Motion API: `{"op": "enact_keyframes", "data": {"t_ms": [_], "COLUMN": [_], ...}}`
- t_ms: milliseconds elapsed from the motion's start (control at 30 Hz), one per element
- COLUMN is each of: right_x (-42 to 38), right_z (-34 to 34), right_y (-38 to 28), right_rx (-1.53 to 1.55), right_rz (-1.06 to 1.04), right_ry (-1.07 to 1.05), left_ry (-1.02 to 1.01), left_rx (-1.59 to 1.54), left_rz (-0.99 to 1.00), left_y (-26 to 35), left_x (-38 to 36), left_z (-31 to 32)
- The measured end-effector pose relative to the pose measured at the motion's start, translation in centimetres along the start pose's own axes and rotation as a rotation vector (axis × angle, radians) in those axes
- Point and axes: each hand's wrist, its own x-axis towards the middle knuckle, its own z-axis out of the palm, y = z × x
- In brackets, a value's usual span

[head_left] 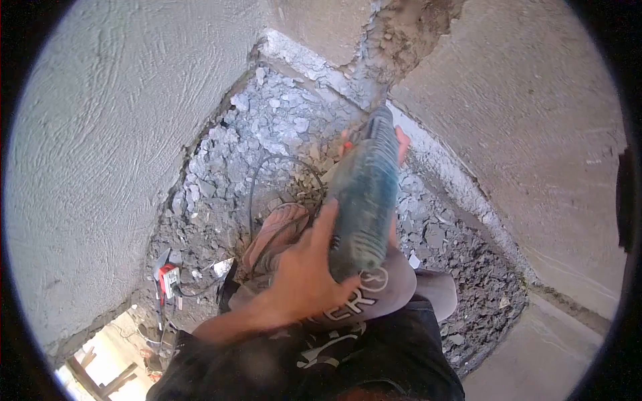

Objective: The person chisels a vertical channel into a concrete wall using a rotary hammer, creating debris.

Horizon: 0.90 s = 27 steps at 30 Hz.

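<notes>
A dusty teal rotary hammer [366,190] points away from me, its dark front end at the foot of the wall. Beyond that end, a rough broken channel [408,40] exposes brown material in the plaster. My left hand [307,274] is closed around the tool's rear, left side; the handle itself is mostly hidden. Toward the front, my right hand [402,144] wraps the tool from beneath, with only some fingers showing at either side. The tip of the bit cannot be made out clearly.
Plastered walls [134,120] meet in a corner around me. Broken rubble [267,113] covers the ground. A black cable [253,194] loops beside my sandalled foot [281,227]. To the left lies a red and white device [168,277] with cables, near a bright opening.
</notes>
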Motion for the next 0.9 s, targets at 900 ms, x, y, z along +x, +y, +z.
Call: {"op": "enact_keyframes", "data": {"t_ms": [900], "right_x": [2.4], "right_z": [5.0], "right_y": [1.8], "right_rx": [-0.154], "right_rz": [0.061], "right_ry": [-0.090], "left_ry": [0.127], "left_rx": [-0.611], "left_rz": [-0.142], "left_y": [-5.8], "left_x": [0.0], "left_z": [-5.6]}}
